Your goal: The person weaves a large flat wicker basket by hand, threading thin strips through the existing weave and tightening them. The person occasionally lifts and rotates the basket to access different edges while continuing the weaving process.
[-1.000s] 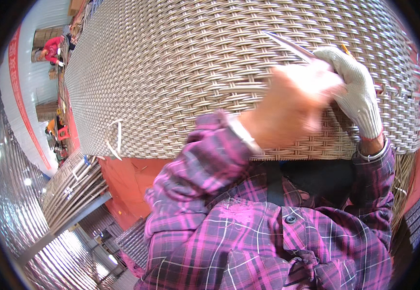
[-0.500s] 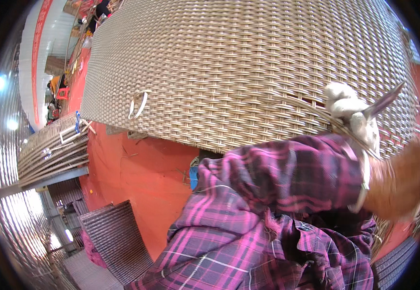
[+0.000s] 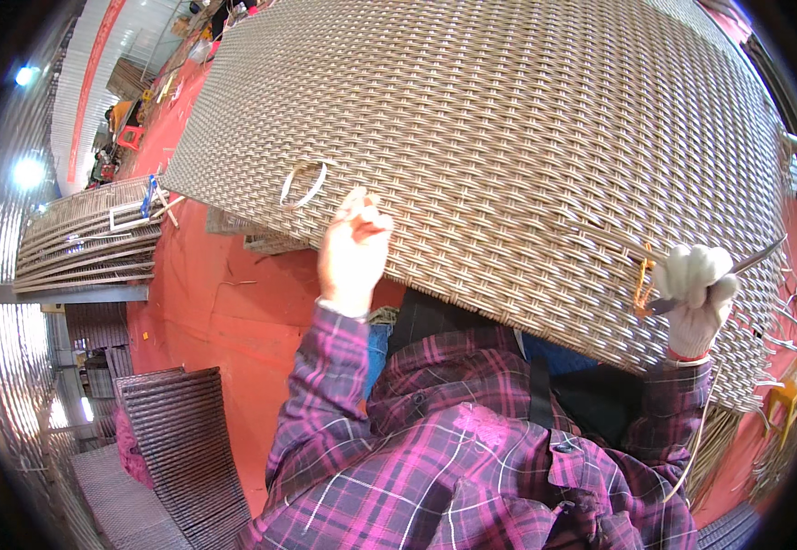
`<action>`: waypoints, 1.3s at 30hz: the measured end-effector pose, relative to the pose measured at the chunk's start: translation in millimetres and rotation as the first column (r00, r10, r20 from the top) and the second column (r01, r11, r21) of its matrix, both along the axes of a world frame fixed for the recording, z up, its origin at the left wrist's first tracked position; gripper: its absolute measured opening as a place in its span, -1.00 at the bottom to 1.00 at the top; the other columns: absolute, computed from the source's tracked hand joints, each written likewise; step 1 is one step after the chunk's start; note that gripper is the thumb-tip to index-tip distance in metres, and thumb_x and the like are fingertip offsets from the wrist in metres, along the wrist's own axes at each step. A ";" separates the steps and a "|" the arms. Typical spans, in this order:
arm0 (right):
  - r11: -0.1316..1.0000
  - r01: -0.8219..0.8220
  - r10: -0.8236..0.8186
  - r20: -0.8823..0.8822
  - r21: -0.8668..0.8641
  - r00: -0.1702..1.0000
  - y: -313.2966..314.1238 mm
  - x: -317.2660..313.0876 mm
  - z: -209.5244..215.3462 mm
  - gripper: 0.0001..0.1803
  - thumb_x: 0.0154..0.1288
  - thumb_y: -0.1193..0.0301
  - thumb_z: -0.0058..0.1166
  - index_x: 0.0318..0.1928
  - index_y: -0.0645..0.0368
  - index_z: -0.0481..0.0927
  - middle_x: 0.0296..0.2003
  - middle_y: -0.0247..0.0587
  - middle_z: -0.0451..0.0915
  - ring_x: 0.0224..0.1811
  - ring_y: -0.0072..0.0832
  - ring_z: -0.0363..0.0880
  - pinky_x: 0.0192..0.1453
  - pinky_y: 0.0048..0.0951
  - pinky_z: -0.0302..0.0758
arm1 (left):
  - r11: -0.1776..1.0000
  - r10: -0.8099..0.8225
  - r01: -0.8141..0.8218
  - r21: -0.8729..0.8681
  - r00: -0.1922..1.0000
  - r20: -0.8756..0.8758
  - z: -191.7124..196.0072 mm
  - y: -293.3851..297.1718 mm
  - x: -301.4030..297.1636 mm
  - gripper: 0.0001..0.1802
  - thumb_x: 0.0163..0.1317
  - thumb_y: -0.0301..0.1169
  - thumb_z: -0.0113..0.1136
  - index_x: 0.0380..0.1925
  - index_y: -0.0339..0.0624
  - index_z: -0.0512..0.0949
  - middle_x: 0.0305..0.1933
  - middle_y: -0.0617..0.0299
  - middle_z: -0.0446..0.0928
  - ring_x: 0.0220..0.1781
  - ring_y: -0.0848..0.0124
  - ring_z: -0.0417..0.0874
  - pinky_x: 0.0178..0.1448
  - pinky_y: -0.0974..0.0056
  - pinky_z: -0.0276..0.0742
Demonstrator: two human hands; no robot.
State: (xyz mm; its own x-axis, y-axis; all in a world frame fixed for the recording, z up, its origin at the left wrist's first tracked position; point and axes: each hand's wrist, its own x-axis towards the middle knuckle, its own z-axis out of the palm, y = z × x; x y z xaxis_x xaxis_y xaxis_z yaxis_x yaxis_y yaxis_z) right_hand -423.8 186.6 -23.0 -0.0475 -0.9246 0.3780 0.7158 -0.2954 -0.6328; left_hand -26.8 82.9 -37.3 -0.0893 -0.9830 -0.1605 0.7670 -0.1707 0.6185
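A large tan woven wicker panel (image 3: 472,156) lies before me. My left hand (image 3: 354,247), bare, hovers over its near edge with fingers curled; whether anything is between them I cannot make out. Just beyond that hand, a loose pale loop of strip (image 3: 305,184) rests on the weave. At the panel's right, my right hand (image 3: 697,289) wears a white glove and is closed around a dark, pointed, blade-like tool (image 3: 760,256), whose tip juts out to the right. Orange cord (image 3: 643,287) hangs beside the glove. A raised tan strand (image 3: 614,240) runs toward it.
Loose strand ends (image 3: 779,344) stick out along the panel's right edge. A yellow object (image 3: 788,399) is at the lower right. Stacked woven panels (image 3: 96,234) stand at left, and a dark woven seat (image 3: 188,440) sits on the red floor (image 3: 233,321).
My left arm has swung from the far right, where it crossed before me, back to the left. The orange cord now shows beside my right glove, which still grips the tool.
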 end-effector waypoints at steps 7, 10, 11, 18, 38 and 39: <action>0.971 0.172 -0.232 0.473 0.167 0.850 -6.9 -9.7 2.0 -0.78 0.33 0.34 0.23 -0.26 0.05 0.41 -0.37 -0.47 0.17 -0.28 -0.53 0.14 -0.21 -0.47 0.23 | 0.999 0.048 -0.050 0.009 0.990 0.135 5.7 -38.4 70.6 -0.71 0.44 -0.50 0.01 0.11 -0.35 0.40 -0.17 0.07 0.47 -0.30 0.49 0.47 -0.18 0.33 0.45; 0.998 0.057 -0.043 0.454 -0.018 0.890 -8.3 -16.6 -7.4 -0.83 0.37 0.34 0.17 -0.23 0.07 0.43 -0.42 -0.48 0.19 -0.34 -0.56 0.14 -0.26 -0.48 0.22 | 0.991 0.128 -0.126 -0.046 0.791 0.599 18.2 -53.8 79.9 -0.73 0.44 -0.32 0.12 0.03 -0.23 0.52 -0.38 0.31 0.48 -0.50 0.62 0.37 -0.41 0.46 0.31; 0.999 0.034 -0.044 0.467 0.029 0.883 -7.8 -19.1 -11.4 -0.84 0.39 0.34 0.14 -0.22 0.08 0.44 -0.45 -0.49 0.19 -0.37 -0.58 0.14 -0.28 -0.48 0.21 | 0.981 0.194 -0.148 -0.128 0.638 0.745 22.2 -59.6 85.5 -0.73 0.44 -0.30 0.13 0.00 -0.22 0.54 -0.42 0.33 0.49 -0.53 0.63 0.36 -0.47 0.49 0.28; 0.996 -0.024 -0.006 0.359 0.081 0.933 -3.9 -30.3 -24.4 -0.74 0.52 0.25 -0.07 -0.11 0.22 0.49 -0.68 -0.56 0.13 -0.61 -0.69 0.08 -0.53 -0.61 0.10 | 0.706 0.670 0.396 -0.587 -0.643 0.371 46.8 -113.5 160.9 -0.85 0.32 -0.36 0.12 -0.25 -0.15 0.64 -0.32 0.08 0.65 -0.28 0.08 0.68 -0.20 0.08 0.57; 0.928 0.207 -0.135 -0.239 0.309 0.962 30.7 -31.4 -17.3 -0.64 0.53 0.13 -0.07 -0.19 0.22 0.46 -0.71 -0.58 0.16 -0.68 -0.74 0.07 -0.60 -0.61 0.04 | 0.922 0.136 0.325 -0.209 0.234 0.963 122.7 -153.3 96.5 -0.84 0.33 -0.48 0.19 -0.14 -0.33 0.57 -0.16 0.07 0.68 -0.15 0.41 0.71 -0.03 0.33 0.61; 0.929 0.210 -0.141 -0.234 0.306 0.962 30.7 -31.2 -17.7 -0.64 0.53 0.13 -0.07 -0.19 0.23 0.45 -0.71 -0.58 0.16 -0.68 -0.74 0.07 -0.60 -0.61 0.04 | 0.887 0.058 0.429 -0.171 0.265 0.963 128.6 -148.6 94.9 -0.84 0.34 -0.49 0.18 -0.14 -0.32 0.57 -0.13 0.06 0.68 -0.12 0.40 0.71 0.01 0.32 0.61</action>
State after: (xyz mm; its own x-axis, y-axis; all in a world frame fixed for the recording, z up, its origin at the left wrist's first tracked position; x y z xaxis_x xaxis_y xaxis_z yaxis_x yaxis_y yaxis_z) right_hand -454.9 217.3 -40.7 -0.1740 -0.9817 0.0769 0.5160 -0.1575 -0.8420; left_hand 68.1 -65.7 91.3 -0.3072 -0.9504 0.0488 -0.4041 0.1767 0.8975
